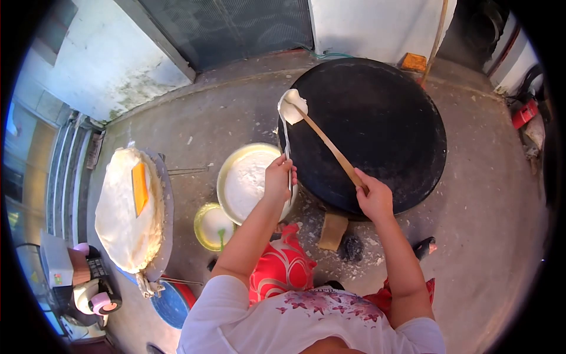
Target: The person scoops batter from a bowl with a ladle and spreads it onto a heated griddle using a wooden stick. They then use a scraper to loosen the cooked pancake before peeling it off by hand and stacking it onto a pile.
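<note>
My left hand is closed round the handle of a metal ladle. The ladle's bowl is at the left rim of a large round black griddle, with white batter in and around it. In my right hand is a flat wooden stick, held by its lower end, its far tip in the batter. Below the ladle, a pale basin of white batter stands on the floor, close to the griddle. A smaller yellow-green bowl of white liquid with a green-handled utensil sits beside it.
At left, a tall stack of thin pancakes carries a yellow scraper. A blue bucket stands below it. A brick and scattered crumbs lie under the griddle's near edge. An orange block is behind the griddle.
</note>
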Tool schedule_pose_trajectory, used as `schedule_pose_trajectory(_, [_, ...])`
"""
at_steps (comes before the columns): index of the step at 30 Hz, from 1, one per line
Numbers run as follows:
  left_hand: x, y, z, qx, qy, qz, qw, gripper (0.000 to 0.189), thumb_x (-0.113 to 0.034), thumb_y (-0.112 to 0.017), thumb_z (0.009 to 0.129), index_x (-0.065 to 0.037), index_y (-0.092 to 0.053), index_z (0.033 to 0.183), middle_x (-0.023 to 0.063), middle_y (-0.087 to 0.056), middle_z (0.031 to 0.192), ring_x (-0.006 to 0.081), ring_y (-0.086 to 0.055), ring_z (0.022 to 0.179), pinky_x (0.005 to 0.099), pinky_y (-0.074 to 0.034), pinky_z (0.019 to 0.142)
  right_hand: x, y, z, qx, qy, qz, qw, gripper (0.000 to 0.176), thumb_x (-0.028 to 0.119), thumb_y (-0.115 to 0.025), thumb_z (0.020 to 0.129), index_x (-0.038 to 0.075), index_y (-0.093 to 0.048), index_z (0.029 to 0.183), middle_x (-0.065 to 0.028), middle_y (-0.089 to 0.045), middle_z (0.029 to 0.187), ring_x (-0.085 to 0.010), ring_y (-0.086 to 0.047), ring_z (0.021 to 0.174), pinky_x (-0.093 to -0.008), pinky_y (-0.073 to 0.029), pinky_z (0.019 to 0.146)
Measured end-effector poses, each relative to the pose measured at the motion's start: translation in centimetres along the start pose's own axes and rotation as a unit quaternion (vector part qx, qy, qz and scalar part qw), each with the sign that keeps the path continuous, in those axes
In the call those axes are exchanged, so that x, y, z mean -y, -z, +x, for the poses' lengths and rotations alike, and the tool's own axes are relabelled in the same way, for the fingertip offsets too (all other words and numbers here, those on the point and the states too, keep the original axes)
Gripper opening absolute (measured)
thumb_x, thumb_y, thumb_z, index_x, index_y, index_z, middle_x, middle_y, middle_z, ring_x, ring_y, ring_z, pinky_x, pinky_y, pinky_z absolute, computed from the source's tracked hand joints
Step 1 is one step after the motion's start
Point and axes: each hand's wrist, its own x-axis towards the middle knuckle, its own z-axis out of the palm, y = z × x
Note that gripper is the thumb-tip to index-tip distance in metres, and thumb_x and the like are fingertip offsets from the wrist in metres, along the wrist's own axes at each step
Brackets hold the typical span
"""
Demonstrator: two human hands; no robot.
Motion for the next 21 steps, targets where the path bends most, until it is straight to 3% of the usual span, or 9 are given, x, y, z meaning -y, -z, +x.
schedule_pose_trajectory(5, [0.5,0.0,-1.0,-0.025,-0.048,0.041,0.998,0.033,-0.004,-0.048,0.084,-0.001,-0.048,0.117,0.0013,-0.049,0.065,0.0075,-0.045,0.050,0.0205,-0.038,0.042,0.3,0.1,0.0,0.012,-0.039,0.002,0.999,0.040,0.008,-0.056,0.071,0.015,-0.057,0.110,-0.0095,-0.060,0.085,-0.0274,-0.058,0.074,-0.0328,-0.047,0.067])
schedule_pose_trajectory(7, [0.6,0.1,-1.4,-0.028,-0.119,0.074,0.990,0.034,-0.003,-0.049,0.083,0.000,-0.049,0.117,0.0009,-0.049,0.064,0.0065,-0.044,0.049,0.0192,-0.037,0.041,-0.2,-0.3,-0.3,-0.004,-0.036,0.018,0.999,0.040,0.007,-0.057,0.070,0.015,-0.057,0.110,-0.0097,-0.061,0.087,-0.0275,-0.059,0.075,-0.0327,-0.047,0.067])
schedule_pose_trajectory(15, [1.4,-1.2,1.3,-0.018,-0.092,0.089,0.992,0.028,-0.005,-0.049,0.083,0.000,-0.053,0.111,0.0005,-0.048,0.062,0.0069,-0.043,0.046,0.0196,-0.035,0.039,-1.1,0.0,-0.2,-0.007,-0.034,0.021,0.999,0.040,0.007,-0.057,0.069,0.014,-0.058,0.108,-0.0099,-0.061,0.090,-0.0273,-0.058,0.080,-0.0329,-0.047,0.069])
schedule_pose_trajectory(21, [-2.9,-2.0,4.0,-0.007,-0.081,0.094,0.992,0.025,-0.009,-0.044,0.086,-0.001,-0.049,0.110,0.0043,-0.049,0.062,0.0098,-0.044,0.045,0.0227,-0.037,0.037,-1.0,2.0,-1.3,-0.018,0.017,-0.077,0.997,0.041,0.005,-0.056,0.068,0.013,-0.057,0.109,-0.0068,-0.054,0.073,-0.0259,-0.055,0.068,-0.0337,-0.046,0.061])
